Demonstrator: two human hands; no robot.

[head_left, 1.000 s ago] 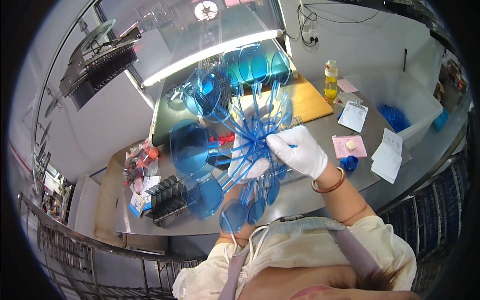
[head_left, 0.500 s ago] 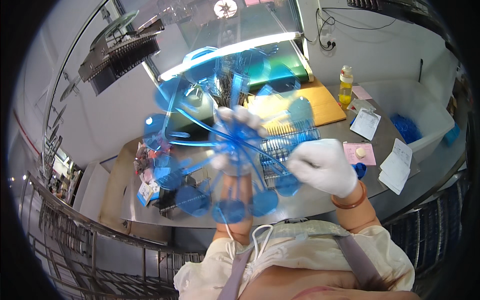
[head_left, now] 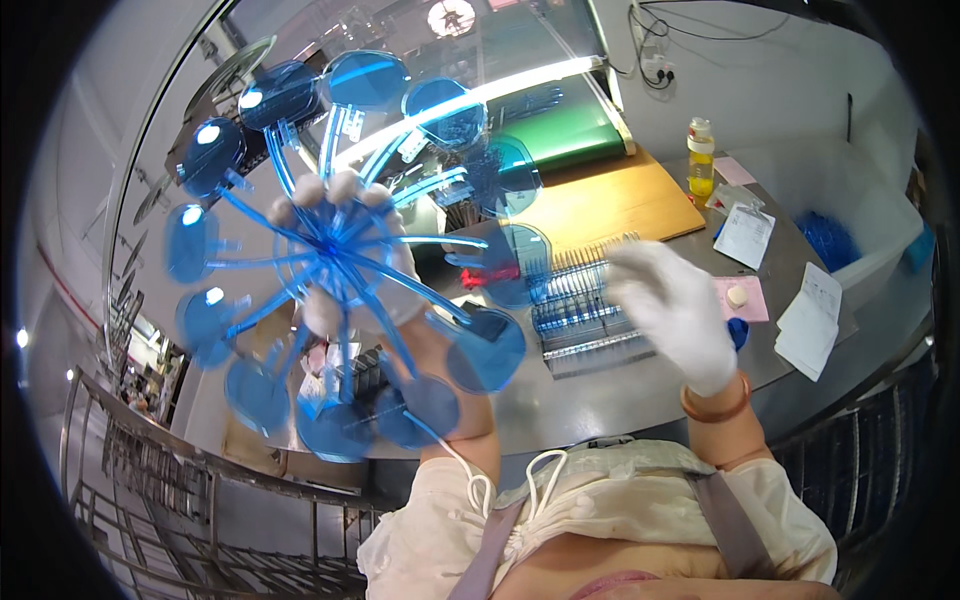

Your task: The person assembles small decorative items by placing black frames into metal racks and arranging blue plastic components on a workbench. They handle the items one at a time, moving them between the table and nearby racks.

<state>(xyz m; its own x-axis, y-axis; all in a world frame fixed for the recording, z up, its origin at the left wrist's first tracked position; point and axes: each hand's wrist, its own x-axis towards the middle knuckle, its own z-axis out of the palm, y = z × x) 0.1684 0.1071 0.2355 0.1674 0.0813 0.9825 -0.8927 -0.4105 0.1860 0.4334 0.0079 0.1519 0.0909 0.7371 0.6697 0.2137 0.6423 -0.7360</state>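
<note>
My left hand (head_left: 345,250), in a thin glove, is raised toward the camera and grips the hub of a blue plastic moulded spider (head_left: 330,255). Thin runners fan out from the hub to several round translucent blue discs. My right hand (head_left: 675,310), in a white glove, hangs blurred over the table with fingers apart and nothing in it, just right of a clear slotted rack (head_left: 585,315) holding blue pieces.
The grey worktable (head_left: 620,395) carries a yellow bottle (head_left: 701,160), paper sheets (head_left: 745,235), a pink pad (head_left: 740,297) and a wooden board (head_left: 600,205). A white bin with blue parts (head_left: 845,235) stands at right. Metal railing (head_left: 180,500) runs below left.
My left hand has lifted the blue spider up and to the left, closer to the camera. My right hand has let go of it and drawn away to the right.
</note>
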